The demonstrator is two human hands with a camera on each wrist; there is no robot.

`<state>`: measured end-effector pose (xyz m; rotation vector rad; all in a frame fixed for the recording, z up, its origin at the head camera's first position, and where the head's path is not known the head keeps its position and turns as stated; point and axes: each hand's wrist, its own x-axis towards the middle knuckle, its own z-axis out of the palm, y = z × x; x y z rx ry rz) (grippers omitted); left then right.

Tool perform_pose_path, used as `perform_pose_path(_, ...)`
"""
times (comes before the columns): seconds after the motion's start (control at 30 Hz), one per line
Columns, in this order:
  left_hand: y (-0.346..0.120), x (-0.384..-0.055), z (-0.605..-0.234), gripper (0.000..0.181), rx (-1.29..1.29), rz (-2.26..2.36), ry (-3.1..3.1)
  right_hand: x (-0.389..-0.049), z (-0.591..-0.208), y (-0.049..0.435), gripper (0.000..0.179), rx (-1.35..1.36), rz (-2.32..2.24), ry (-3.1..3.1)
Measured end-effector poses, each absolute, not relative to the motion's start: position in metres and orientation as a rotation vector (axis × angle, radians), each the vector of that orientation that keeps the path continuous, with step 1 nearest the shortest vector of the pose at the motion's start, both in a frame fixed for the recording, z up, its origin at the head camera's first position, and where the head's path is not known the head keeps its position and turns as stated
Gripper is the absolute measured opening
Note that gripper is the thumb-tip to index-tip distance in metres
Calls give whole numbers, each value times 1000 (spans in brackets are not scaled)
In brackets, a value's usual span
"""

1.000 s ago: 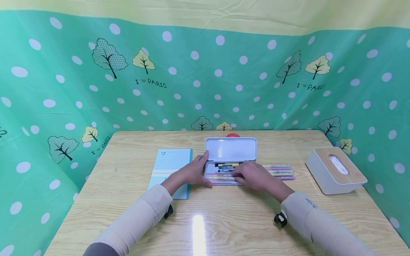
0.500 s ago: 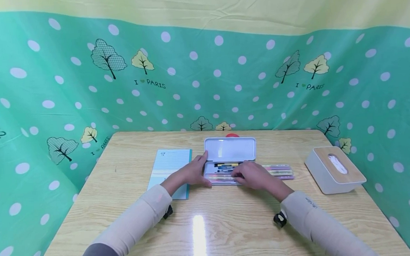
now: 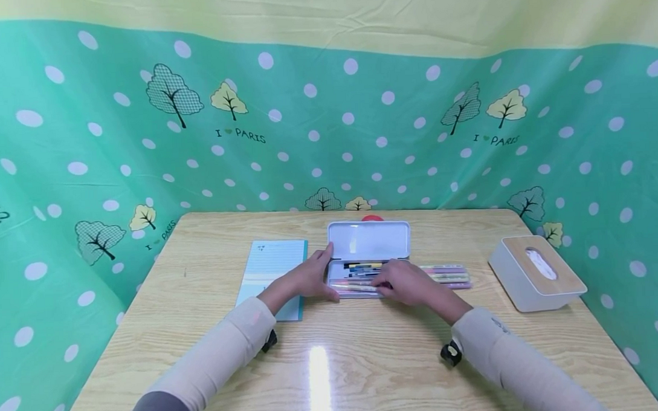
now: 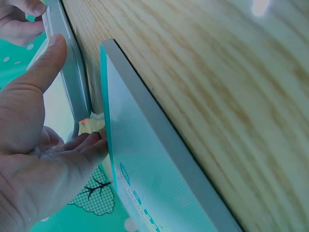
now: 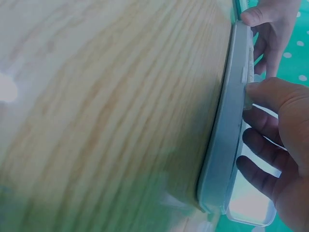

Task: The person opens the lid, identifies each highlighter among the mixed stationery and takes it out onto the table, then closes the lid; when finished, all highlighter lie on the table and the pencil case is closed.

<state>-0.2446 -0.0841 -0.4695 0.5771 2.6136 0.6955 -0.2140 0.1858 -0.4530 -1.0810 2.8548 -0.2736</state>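
An open white pencil case (image 3: 369, 240) lies near the table's far edge, lid tipped back. Several pastel pens (image 3: 353, 286) and some thinner dark and yellow ones (image 3: 364, 266) lie inside it. My left hand (image 3: 312, 277) rests at the case's left end. Its thumb (image 4: 50, 60) lies straight along the near edge, and the other fingers extend past the lid side. Over the right part of the case, my right hand (image 3: 408, 281) pinches a pale pen (image 5: 248, 102) between thumb and index finger; most of that pen is hidden by the hand.
More pastel pens (image 3: 457, 278) lie just right of the case, partly behind my right hand. A lined notebook (image 3: 271, 262) sits to the left, under my left wrist. At the right stands a tissue box (image 3: 533, 277). Something red (image 3: 372, 218) shows behind the lid.
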Motion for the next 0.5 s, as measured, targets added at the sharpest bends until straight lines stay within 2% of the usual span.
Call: perform_pose_path(0.5, -85, -243, -468, 137, 576, 705, 2612, -211, -452, 218, 18, -907, -320, 2939)
